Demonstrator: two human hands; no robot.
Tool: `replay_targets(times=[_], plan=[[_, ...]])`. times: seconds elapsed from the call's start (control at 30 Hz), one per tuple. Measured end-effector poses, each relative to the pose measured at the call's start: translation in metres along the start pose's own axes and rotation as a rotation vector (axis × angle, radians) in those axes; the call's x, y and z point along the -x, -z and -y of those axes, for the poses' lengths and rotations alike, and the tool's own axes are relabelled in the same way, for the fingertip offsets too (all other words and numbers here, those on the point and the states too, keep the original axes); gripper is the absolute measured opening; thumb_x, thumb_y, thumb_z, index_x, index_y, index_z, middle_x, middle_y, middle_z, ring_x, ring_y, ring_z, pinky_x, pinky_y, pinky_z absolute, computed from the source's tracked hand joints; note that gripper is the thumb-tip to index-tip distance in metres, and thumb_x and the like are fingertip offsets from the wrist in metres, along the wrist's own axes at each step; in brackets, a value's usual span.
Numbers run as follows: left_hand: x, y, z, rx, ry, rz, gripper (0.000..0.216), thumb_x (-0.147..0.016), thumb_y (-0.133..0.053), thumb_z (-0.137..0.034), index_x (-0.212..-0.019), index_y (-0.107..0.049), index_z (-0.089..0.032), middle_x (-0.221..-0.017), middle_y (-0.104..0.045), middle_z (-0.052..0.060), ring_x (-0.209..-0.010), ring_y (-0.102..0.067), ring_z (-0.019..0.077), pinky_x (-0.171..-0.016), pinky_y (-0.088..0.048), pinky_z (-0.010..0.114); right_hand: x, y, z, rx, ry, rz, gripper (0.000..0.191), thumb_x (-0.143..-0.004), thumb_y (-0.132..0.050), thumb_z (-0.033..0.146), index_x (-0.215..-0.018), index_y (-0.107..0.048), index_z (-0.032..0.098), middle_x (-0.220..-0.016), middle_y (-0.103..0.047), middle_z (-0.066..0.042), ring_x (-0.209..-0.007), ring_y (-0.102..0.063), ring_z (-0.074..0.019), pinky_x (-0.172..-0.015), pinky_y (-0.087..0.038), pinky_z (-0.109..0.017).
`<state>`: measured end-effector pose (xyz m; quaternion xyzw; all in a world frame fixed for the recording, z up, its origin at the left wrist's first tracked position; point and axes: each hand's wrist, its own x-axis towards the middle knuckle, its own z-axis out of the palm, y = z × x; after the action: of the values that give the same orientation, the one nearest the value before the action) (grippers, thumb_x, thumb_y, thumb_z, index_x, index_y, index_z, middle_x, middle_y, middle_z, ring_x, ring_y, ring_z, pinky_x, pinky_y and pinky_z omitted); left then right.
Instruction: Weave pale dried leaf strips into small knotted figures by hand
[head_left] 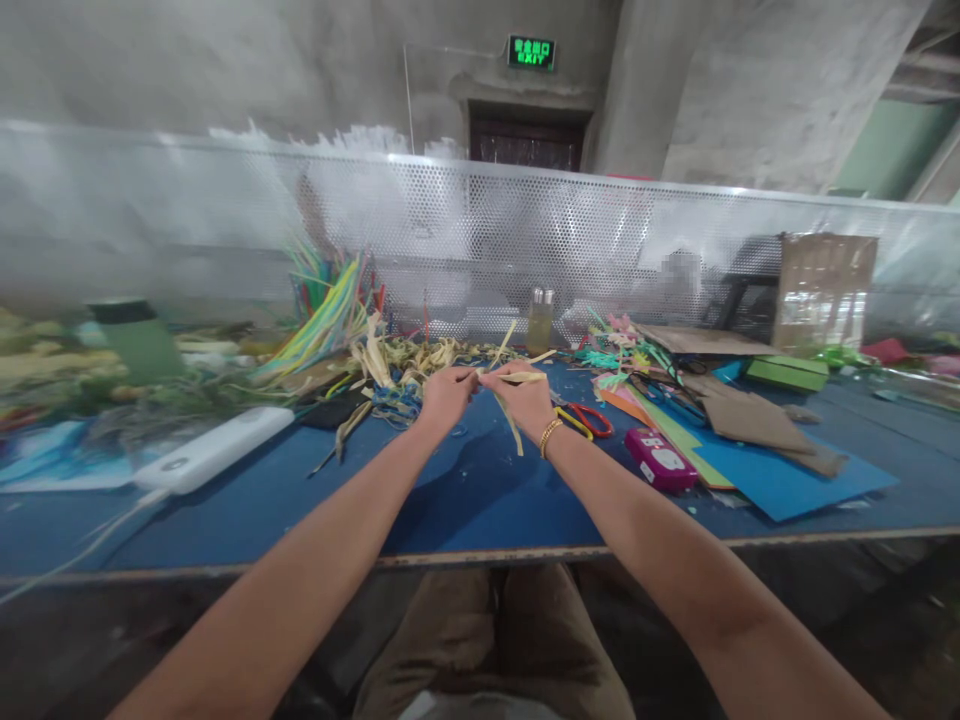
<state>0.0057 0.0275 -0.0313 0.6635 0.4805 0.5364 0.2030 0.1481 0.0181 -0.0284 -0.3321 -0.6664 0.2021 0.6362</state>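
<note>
Both my hands meet above the middle of the blue table [465,490]. My left hand [446,395] is closed in a pinch on pale yellow leaf strips [517,378]. My right hand [525,398], with a gold bracelet on the wrist, is also closed on the same strips, and one strip end hangs down below it. A heap of dried straw-coloured strips [405,360] lies just beyond my hands. Red-handled scissors [589,418] rest on the table right of my right wrist.
A white power bank [214,450] lies at the left, a green bottle [139,340] behind it. Coloured strips [330,305] stand at the back. A pink case [660,460], coloured paper sheets [780,480], cardboard [742,415] and a small jar [540,322] are at the right. A perforated metal screen [600,240] backs the table.
</note>
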Motion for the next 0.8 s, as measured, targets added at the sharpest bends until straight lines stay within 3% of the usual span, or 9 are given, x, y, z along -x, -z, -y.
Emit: replay_targets(times=[0.1,0.27,0.5,0.63,0.8], plan=[[0.002,-0.005,-0.002,0.215,0.1,-0.019,0.027,-0.072,-0.058,-0.038,-0.055,-0.061,-0.017,-0.05,-0.054,0.0,-0.048,-0.047,0.0108,-0.048,-0.036,0.023,-0.001,0.0,-0.001,-0.036,-0.011,0.033,0.02,-0.07,-0.067,0.038,-0.06,-0.066,0.02,-0.065,-0.063,-0.001,-0.067,-0.057,-0.0144,-0.068,-0.046,-0.03],[0.002,-0.01,-0.004,0.503,0.19,-0.004,0.031,-0.065,-0.068,-0.045,-0.064,-0.063,-0.015,-0.058,-0.057,0.0,-0.053,-0.051,0.0097,-0.054,-0.043,0.023,-0.001,-0.004,-0.005,-0.136,-0.183,0.023,0.021,-0.069,-0.067,0.039,-0.067,-0.065,0.018,-0.066,-0.062,0.0,-0.062,-0.054,-0.0126,-0.06,-0.044,-0.026],[0.002,-0.009,-0.005,0.578,0.177,0.016,0.027,-0.067,-0.071,-0.038,-0.078,-0.057,-0.017,-0.063,-0.058,-0.001,-0.058,-0.057,0.0098,-0.054,-0.044,0.021,0.0,-0.004,-0.01,-0.187,-0.191,-0.063,0.022,-0.07,-0.065,0.04,-0.069,-0.064,0.019,-0.064,-0.062,0.001,-0.06,-0.055,-0.0129,-0.057,-0.045,-0.025],[0.003,-0.008,-0.005,0.592,0.163,0.006,0.028,-0.064,-0.073,-0.033,-0.074,-0.051,-0.018,-0.061,-0.057,-0.003,-0.06,-0.059,0.0107,-0.052,-0.043,0.02,-0.001,-0.004,-0.013,-0.195,-0.188,-0.05,0.023,-0.07,-0.066,0.041,-0.069,-0.062,0.019,-0.06,-0.059,0.002,-0.056,-0.053,-0.0123,-0.055,-0.043,-0.025],[0.003,-0.007,-0.006,0.623,0.174,0.056,0.022,-0.062,-0.072,-0.028,-0.068,-0.055,-0.016,-0.065,-0.06,-0.001,-0.065,-0.059,0.0108,-0.058,-0.044,0.02,-0.001,-0.003,-0.013,-0.17,-0.172,-0.027,0.021,-0.072,-0.064,0.039,-0.07,-0.059,0.019,-0.059,-0.058,0.002,-0.055,-0.053,-0.0129,-0.054,-0.041,-0.025]])
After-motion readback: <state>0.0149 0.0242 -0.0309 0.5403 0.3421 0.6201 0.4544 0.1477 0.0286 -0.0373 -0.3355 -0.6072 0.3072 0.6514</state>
